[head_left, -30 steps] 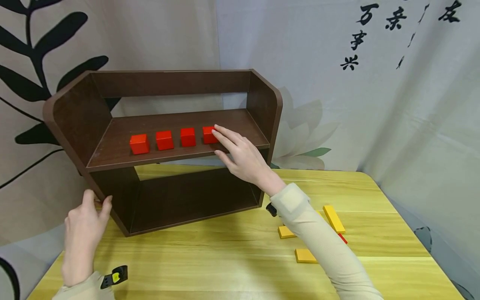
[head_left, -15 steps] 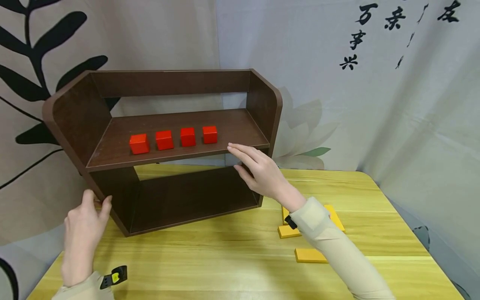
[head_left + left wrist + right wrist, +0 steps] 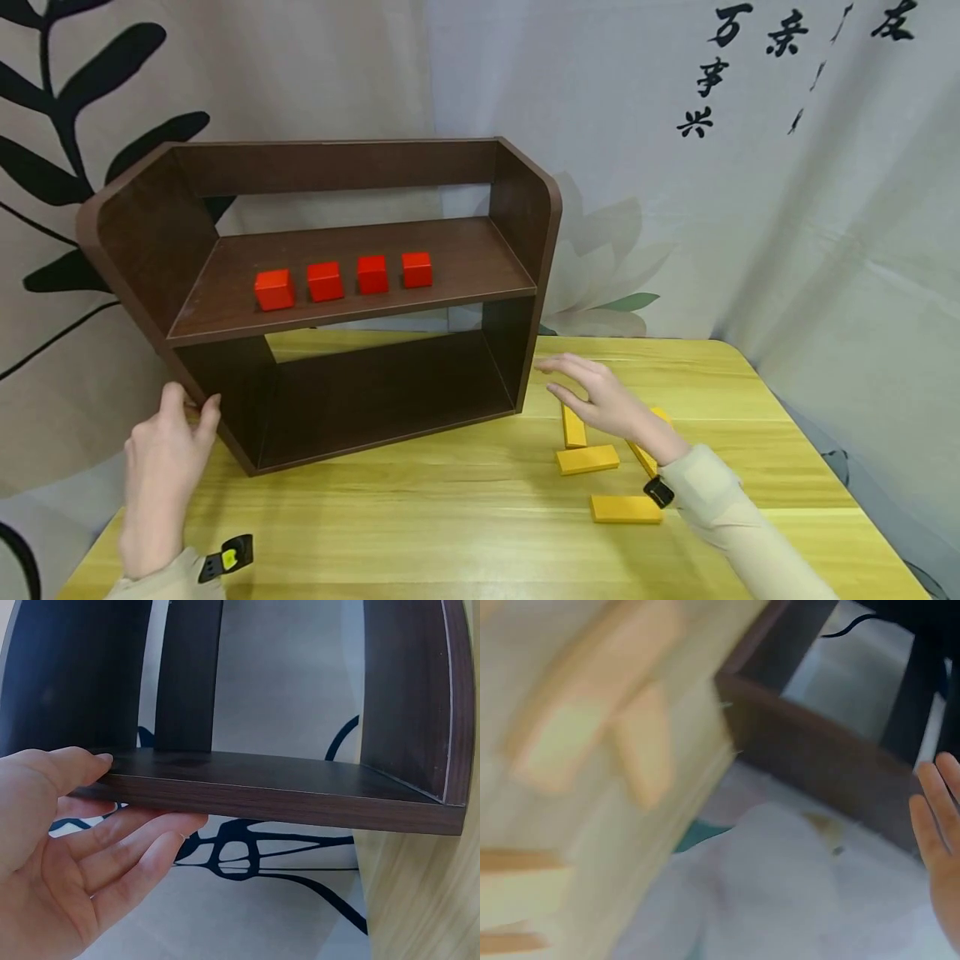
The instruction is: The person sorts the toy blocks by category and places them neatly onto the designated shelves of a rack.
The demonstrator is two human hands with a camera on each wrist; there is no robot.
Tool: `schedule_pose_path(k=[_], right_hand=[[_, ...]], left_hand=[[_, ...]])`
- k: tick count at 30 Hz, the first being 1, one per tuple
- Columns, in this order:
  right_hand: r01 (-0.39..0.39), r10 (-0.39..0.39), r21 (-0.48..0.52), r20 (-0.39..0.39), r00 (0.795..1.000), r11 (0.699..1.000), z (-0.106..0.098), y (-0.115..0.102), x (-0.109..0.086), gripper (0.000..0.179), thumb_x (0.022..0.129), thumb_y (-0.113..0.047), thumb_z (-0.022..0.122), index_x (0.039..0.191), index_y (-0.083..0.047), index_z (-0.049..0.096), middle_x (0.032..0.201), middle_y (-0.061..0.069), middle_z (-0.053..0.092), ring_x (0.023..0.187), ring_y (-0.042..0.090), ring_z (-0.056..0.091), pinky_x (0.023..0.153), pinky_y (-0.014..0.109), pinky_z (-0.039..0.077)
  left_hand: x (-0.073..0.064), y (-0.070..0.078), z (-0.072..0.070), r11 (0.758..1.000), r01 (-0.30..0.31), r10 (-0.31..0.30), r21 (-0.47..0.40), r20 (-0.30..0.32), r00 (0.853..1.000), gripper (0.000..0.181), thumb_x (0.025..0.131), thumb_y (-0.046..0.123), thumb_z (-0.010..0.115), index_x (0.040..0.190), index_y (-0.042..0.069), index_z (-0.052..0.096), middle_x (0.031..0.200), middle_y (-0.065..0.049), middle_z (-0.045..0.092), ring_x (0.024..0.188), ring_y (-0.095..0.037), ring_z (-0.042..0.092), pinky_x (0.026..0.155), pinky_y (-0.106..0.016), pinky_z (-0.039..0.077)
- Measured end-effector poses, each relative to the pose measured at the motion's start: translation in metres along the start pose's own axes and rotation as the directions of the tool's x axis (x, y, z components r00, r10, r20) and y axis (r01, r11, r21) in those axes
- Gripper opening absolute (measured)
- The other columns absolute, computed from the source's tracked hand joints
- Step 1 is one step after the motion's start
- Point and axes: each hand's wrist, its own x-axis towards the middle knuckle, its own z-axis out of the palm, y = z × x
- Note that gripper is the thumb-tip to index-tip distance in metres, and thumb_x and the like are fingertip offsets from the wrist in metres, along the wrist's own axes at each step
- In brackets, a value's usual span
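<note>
A dark brown two-tier shelf [image 3: 390,383] stands on the table. My left hand [image 3: 161,475] grips its left side panel. In the left wrist view, the thumb lies on the panel's inner face and the fingers are behind its edge. Several red cubes [image 3: 372,274] sit apart in a row on the upper board. Off the shelf's right side, my right hand [image 3: 600,400] hangs in the air over the table, fingers extended and slightly bent, holding nothing. Below and near it lie several flat yellow blocks [image 3: 588,459], some partly covered by the hand and sleeve.
The light wooden table [image 3: 420,525] stretches in front of the shelf and to its right. Behind hangs a pale curtain [image 3: 637,167] with dark leaf prints and black characters. The shelf's lower board holds no blocks.
My right hand has withdrawn from the rightmost red cube, moving right and down to above the yellow blocks. The cubes stay in place, and my left hand keeps its grip on the panel.
</note>
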Motion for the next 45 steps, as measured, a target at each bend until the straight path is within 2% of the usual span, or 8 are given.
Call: schedule_pose_path(k=[6, 13, 15, 19, 23, 33, 41, 45], right_hand=[[-0.189, 0.180, 0.078, 0.103, 0.978, 0.979, -0.010, 0.023, -0.047, 0.026, 0.093, -0.009, 0.059, 0.118, -0.011, 0.062, 0.116, 0.005, 0.067, 0.103, 0.018, 0.064, 0.087, 0.042, 0.051], [-0.286, 0.275, 0.076, 0.128, 0.953, 0.955, -0.022, 0.046, -0.097, 0.025, 0.090, -0.009, 0.062, 0.114, -0.014, 0.064, 0.108, 0.004, 0.070, 0.097, 0.015, 0.065, 0.084, 0.036, 0.052], [-0.317, 0.303, 0.090, 0.141, 0.943, 0.944, -0.025, 0.052, -0.111, 0.024, 0.090, -0.008, 0.062, 0.114, -0.013, 0.065, 0.107, 0.006, 0.070, 0.095, 0.014, 0.065, 0.083, 0.033, 0.052], [-0.408, 0.385, 0.113, 0.182, 0.905, 0.906, -0.031, 0.059, -0.133, 0.025, 0.091, -0.013, 0.062, 0.116, -0.007, 0.064, 0.108, 0.009, 0.070, 0.095, 0.012, 0.064, 0.083, 0.032, 0.051], [-0.483, 0.453, 0.107, 0.220, 0.864, 0.869, -0.035, 0.063, -0.152, 0.031, 0.090, -0.019, 0.063, 0.118, -0.007, 0.063, 0.109, 0.005, 0.070, 0.097, 0.005, 0.063, 0.084, 0.031, 0.051], [-0.423, 0.357, 0.184, 0.307, 0.882, 0.887, -0.044, 0.071, -0.185, 0.029, 0.087, -0.012, 0.067, 0.114, -0.002, 0.062, 0.106, 0.011, 0.070, 0.095, 0.006, 0.064, 0.081, 0.025, 0.050], [-0.454, 0.354, 0.257, 0.353, 0.866, 0.853, -0.048, 0.076, -0.198, 0.040, 0.082, -0.012, 0.072, 0.118, 0.001, 0.060, 0.109, 0.014, 0.067, 0.096, 0.000, 0.061, 0.081, 0.022, 0.049], [-0.448, 0.339, 0.272, 0.366, 0.867, 0.852, -0.050, 0.078, -0.200, 0.041, 0.081, -0.011, 0.073, 0.117, 0.002, 0.059, 0.110, 0.015, 0.065, 0.098, -0.002, 0.060, 0.081, 0.021, 0.050]], left_hand=[[0.000, 0.000, -0.001, 1.000, 0.010, -0.010, -0.001, 0.006, 1.000, 0.022, 0.093, 0.017, 0.054, 0.092, -0.001, 0.042, 0.057, -0.023, 0.053, 0.042, -0.040, 0.044, 0.040, -0.039, 0.026], [-0.001, 0.000, 0.001, 1.000, -0.002, 0.002, 0.015, 0.002, 1.000, 0.024, 0.093, 0.017, 0.056, 0.094, -0.003, 0.042, 0.046, -0.009, 0.036, 0.038, -0.027, 0.034, 0.039, -0.033, 0.023], [-0.001, 0.000, 0.001, 1.000, -0.002, 0.002, 0.015, -0.001, 1.000, 0.024, 0.093, 0.017, 0.056, 0.095, -0.003, 0.042, 0.046, -0.009, 0.036, 0.038, -0.027, 0.034, 0.039, -0.033, 0.023], [-0.001, 0.000, 0.000, 1.000, 0.004, -0.005, 0.015, 0.004, 1.000, 0.024, 0.093, 0.017, 0.055, 0.096, -0.003, 0.042, 0.046, -0.011, 0.038, 0.038, -0.028, 0.036, 0.040, -0.034, 0.023], [-0.002, 0.000, 0.000, 1.000, 0.002, -0.002, 0.016, 0.008, 1.000, 0.024, 0.093, 0.017, 0.055, 0.095, -0.003, 0.042, 0.048, -0.011, 0.039, 0.039, -0.028, 0.036, 0.040, -0.033, 0.023], [0.000, 0.000, 0.000, 1.000, -0.001, 0.001, 0.005, 0.007, 1.000, 0.023, 0.093, 0.016, 0.056, 0.094, -0.002, 0.042, 0.052, -0.017, 0.046, 0.039, -0.035, 0.041, 0.040, -0.038, 0.026], [-0.001, 0.000, -0.001, 1.000, -0.003, 0.003, 0.004, 0.014, 1.000, 0.023, 0.094, 0.017, 0.054, 0.093, -0.002, 0.042, 0.054, -0.019, 0.049, 0.039, -0.032, 0.040, 0.040, -0.036, 0.025], [-0.001, 0.000, -0.002, 1.000, -0.003, 0.002, 0.006, 0.020, 1.000, 0.023, 0.094, 0.018, 0.053, 0.094, -0.002, 0.042, 0.054, -0.018, 0.048, 0.039, -0.030, 0.039, 0.040, -0.034, 0.025]])
